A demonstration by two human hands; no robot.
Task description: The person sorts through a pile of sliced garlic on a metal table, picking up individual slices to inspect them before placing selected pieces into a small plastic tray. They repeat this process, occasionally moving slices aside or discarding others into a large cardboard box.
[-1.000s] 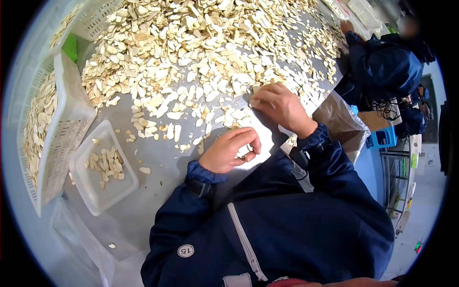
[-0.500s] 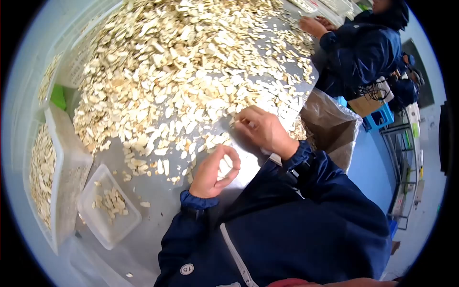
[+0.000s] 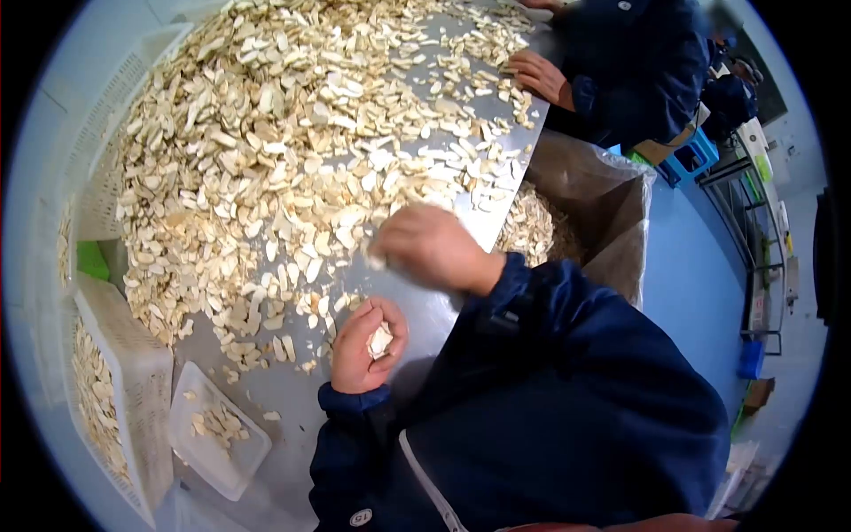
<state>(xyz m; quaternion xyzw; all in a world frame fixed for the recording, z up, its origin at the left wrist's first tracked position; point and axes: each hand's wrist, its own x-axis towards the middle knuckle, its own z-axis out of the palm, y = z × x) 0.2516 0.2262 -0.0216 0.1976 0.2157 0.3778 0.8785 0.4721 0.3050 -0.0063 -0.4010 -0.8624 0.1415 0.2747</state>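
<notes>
A broad heap of pale dried slices covers the metal table. Low in front of my body, my left hand is curled round a few pale slices, which show between thumb and fingers. Above and to the right of it is my right hand, palm down at the near edge of the heap and smeared by motion. Its fingers are bent together, with a pale slice at the tips.
At the left stand a white perforated crate with slices and a small clear tray holding several pieces. A lined box of slices is beside the table's right edge. A co-worker's hand rests near the far slices.
My right hand has moved left towards the heap's near edge. The left hand has shifted slightly down and left, and slices now show inside it. The view has turned somewhat.
</notes>
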